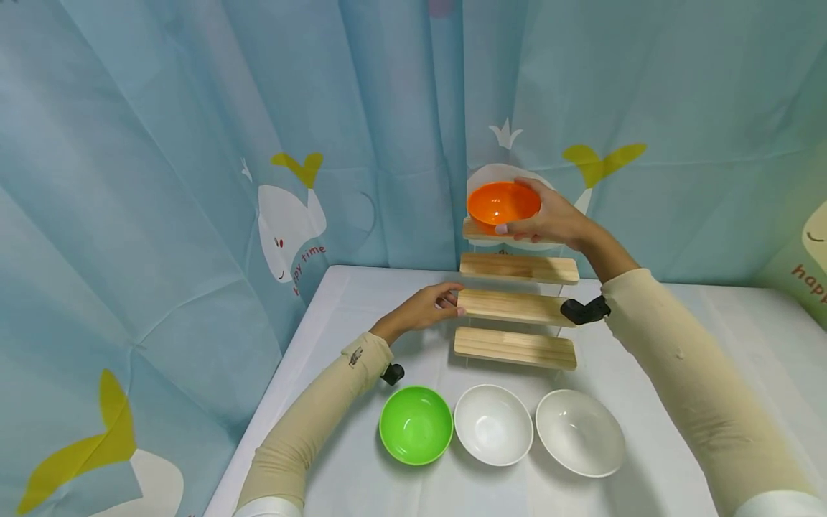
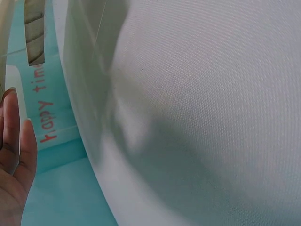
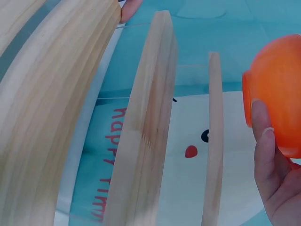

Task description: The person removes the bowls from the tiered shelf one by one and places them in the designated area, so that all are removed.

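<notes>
My right hand (image 1: 549, 215) grips an orange bowl (image 1: 494, 205) by its right side, thumb low on the outside. The bowl is upright over the left part of the top board (image 1: 474, 230) of a four-tier wooden display shelf (image 1: 517, 305). In the right wrist view a gap shows between the orange bowl (image 3: 282, 94) and the top board (image 3: 215, 141). With thumb and fingers, my left hand (image 1: 423, 307) holds the left end of the second board from the bottom. The left wrist view shows only part of the left hand (image 2: 16, 160).
A green bowl (image 1: 416, 426), a white bowl (image 1: 494, 425) and a wider off-white bowl (image 1: 579, 433) stand in a row before the shelf. The table (image 1: 349, 301) has a white cloth. Behind hangs a blue whale-print curtain (image 1: 388, 143).
</notes>
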A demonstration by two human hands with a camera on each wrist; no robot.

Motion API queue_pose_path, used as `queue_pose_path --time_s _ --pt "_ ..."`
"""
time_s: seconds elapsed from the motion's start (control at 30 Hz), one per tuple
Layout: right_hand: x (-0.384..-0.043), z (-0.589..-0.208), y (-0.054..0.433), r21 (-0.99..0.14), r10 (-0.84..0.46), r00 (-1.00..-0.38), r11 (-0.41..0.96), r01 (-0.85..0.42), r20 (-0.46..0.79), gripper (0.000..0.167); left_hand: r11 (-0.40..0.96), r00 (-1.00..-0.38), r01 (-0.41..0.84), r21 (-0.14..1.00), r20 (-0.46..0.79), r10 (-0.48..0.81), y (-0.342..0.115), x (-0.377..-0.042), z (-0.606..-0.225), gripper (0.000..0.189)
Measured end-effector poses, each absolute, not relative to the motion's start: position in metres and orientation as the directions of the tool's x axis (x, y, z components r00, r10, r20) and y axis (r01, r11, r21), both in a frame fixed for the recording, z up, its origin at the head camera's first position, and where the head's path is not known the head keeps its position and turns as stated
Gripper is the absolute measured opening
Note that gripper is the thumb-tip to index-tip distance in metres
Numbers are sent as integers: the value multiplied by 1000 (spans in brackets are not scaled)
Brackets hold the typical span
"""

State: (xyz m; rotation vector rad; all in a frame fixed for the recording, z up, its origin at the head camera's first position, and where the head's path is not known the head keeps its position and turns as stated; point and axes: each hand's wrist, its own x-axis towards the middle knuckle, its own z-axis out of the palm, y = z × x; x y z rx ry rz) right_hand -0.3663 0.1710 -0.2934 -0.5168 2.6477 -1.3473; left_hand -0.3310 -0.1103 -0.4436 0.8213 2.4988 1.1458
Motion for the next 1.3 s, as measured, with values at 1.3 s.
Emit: queue_pose_path --time_s 1.3 --pt "-293 -326 232 -771 -386 -910 530 -353 151 104 483 -799 343 806 -20 601 -110 -333 -444 57"
